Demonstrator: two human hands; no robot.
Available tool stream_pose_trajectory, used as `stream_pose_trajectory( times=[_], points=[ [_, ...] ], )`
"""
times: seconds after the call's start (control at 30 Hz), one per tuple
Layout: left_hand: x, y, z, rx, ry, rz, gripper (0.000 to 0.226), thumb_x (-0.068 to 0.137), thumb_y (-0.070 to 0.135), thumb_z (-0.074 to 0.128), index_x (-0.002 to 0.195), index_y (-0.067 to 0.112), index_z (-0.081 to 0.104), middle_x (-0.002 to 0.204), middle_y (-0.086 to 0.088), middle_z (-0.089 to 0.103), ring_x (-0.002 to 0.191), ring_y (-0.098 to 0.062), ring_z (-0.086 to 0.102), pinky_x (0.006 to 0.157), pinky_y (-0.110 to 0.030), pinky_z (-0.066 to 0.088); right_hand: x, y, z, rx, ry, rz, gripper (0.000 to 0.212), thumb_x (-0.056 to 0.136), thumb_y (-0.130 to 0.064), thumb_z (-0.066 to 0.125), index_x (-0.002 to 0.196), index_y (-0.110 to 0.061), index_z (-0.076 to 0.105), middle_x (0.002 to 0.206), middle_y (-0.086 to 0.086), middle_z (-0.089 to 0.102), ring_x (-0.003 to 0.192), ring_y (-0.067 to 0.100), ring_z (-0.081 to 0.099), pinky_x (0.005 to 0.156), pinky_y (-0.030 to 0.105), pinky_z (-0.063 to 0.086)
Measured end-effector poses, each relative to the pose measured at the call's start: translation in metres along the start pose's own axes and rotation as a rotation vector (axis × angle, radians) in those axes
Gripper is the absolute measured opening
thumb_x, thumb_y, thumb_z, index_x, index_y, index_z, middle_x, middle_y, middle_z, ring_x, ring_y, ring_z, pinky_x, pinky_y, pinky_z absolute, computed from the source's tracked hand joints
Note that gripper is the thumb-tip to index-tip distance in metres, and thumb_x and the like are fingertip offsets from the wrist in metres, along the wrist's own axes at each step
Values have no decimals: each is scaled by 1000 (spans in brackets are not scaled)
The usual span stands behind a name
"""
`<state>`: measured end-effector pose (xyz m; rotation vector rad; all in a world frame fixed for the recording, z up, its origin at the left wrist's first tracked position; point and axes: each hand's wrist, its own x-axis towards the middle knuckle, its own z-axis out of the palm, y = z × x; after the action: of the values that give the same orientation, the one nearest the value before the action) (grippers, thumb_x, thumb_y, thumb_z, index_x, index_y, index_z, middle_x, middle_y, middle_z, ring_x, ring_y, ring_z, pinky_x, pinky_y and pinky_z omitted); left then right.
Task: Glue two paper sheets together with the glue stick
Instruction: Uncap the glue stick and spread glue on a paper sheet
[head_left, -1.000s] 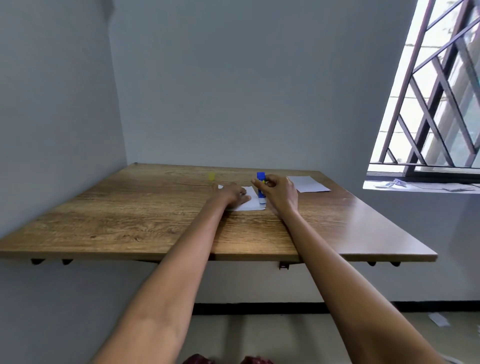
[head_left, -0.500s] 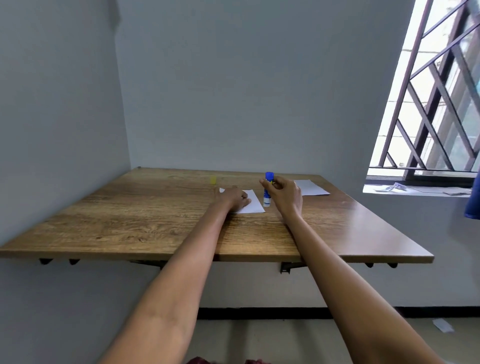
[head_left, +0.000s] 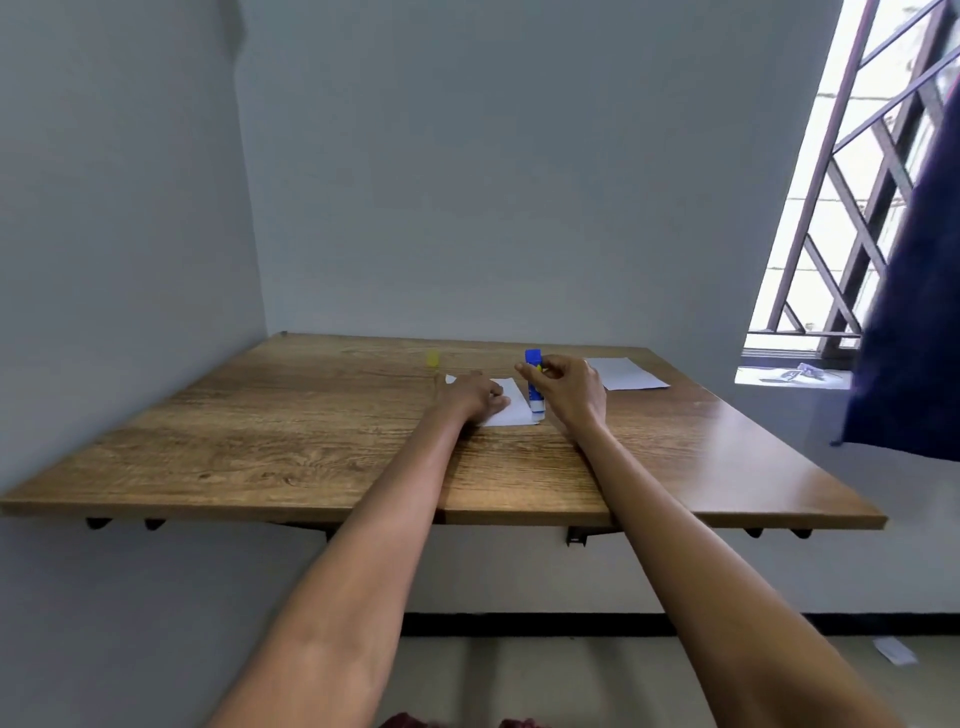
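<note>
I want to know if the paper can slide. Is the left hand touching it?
Touching. The head view shows the left hand lying flat on the near paper sheet, covering part of it.

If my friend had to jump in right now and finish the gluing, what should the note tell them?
Left hand: flat on the near paper sheet, pinning it to the table.
Right hand: holding the blue glue stick upright, tip down at that sheet's right edge.
Second sheet: lies apart, further right.
Yellow cap: off, behind the left hand.
Left: finish gluing, press the second sheet on.
</note>
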<state>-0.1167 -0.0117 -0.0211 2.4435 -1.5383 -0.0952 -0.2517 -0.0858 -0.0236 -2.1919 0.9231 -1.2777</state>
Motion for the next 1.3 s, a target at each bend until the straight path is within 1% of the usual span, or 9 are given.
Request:
stream_pose_trajectory(
  times=[0.2,0.5,0.6,0.7,0.77,0.87,0.97,1.13,1.3],
  points=[
    [-1,0,0,24,-10,-23,43,97,47,34,126,25,57,150,-5,35,136,-23,35,113,-55,4,-1,-1,0,-3,-19,-11,56,77,-59,65,56,-8,55,50,1,52,51,12,42,51,27,32],
    [-2,1,-2,-44,-13,14,42,97,41,38,127,18,58,146,-9,41,131,-27,42,113,-53,22,-3,0,-2,41,11,15,49,80,-51,65,63,-5,61,58,11,62,53,11,45,55,28,35],
    [-5,2,-2,-65,-16,17,39,97,38,39,113,12,63,138,-13,48,122,-29,49,110,-51,27,-1,0,-2,58,24,16,50,79,-54,65,61,-8,59,51,0,54,50,8,42,52,25,32],
    [-4,3,-1,-81,-10,13,34,97,36,39,92,11,62,131,-15,52,115,-29,52,107,-48,31,3,1,1,26,-4,10,45,78,-58,65,68,-14,66,59,-1,63,59,10,51,54,26,35],
    [-5,3,0,-46,-1,8,38,98,38,37,104,11,63,131,-11,52,120,-26,49,103,-42,28,7,3,5,23,-14,26,44,77,-59,64,72,-16,69,66,-1,68,67,14,57,58,28,38],
    [-2,3,1,-3,15,-6,40,97,42,36,119,20,61,134,-6,52,126,-24,46,112,-53,16,14,6,10,14,-11,37,46,77,-60,64,74,-14,71,66,1,68,70,18,61,63,31,42],
    [1,1,-1,-61,-3,-2,40,97,42,39,127,23,58,141,-7,47,127,-25,45,113,-53,21,18,5,13,4,-5,45,48,77,-60,64,70,-13,69,63,2,67,68,20,60,61,30,39],
    [-1,0,-2,43,18,-13,42,96,48,36,129,31,55,147,-2,42,137,-23,35,115,-57,4,18,1,12,21,6,52,48,77,-59,65,59,-15,62,55,-3,60,61,14,52,58,28,36],
    [-1,0,-2,41,5,-16,43,96,48,35,126,27,57,145,-2,45,137,-22,35,113,-59,1,14,2,12,8,-15,30,49,77,-59,65,63,-12,66,59,1,65,62,16,56,63,29,42]
  ],
)
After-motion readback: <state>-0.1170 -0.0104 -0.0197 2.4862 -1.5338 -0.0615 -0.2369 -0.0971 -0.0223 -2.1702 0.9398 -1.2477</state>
